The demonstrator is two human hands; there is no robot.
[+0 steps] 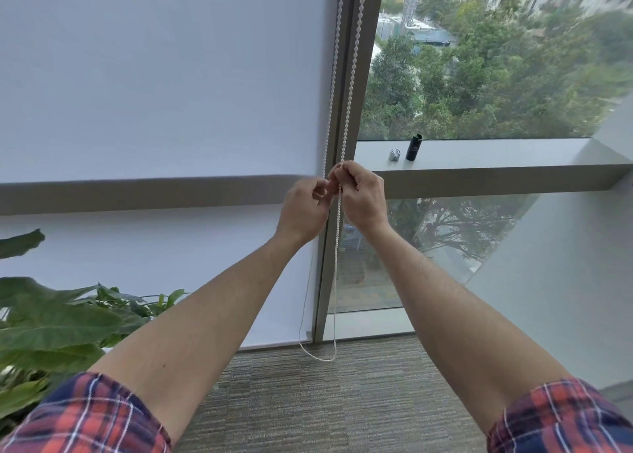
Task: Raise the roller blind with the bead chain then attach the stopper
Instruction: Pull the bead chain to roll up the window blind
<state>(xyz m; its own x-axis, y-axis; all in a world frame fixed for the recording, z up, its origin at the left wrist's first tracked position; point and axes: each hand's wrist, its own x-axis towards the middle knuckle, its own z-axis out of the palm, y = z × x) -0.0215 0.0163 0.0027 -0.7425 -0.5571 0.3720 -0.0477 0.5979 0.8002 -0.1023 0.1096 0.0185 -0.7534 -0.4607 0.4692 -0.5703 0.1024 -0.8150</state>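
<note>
Right hand (361, 196) pinches one strand of the white bead chain (337, 264) at sill height; the left hand (305, 209), fingers curled, meets it just beside the second strand — whether it grips, I cannot tell. Small grey stopper (394, 154) stands on the window ledge (496, 153) near its left end, beside a black cylinder (413, 147). Roller blind (154, 93) hangs fully down.

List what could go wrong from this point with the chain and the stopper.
1. Both hands, left and right, pinch the bead chain close together; a slip could let the blind run back down.
2. The stopper lies on the sill, so fetching it means freeing one hand.
3. The black cylinder beside it could get knocked over.
</note>
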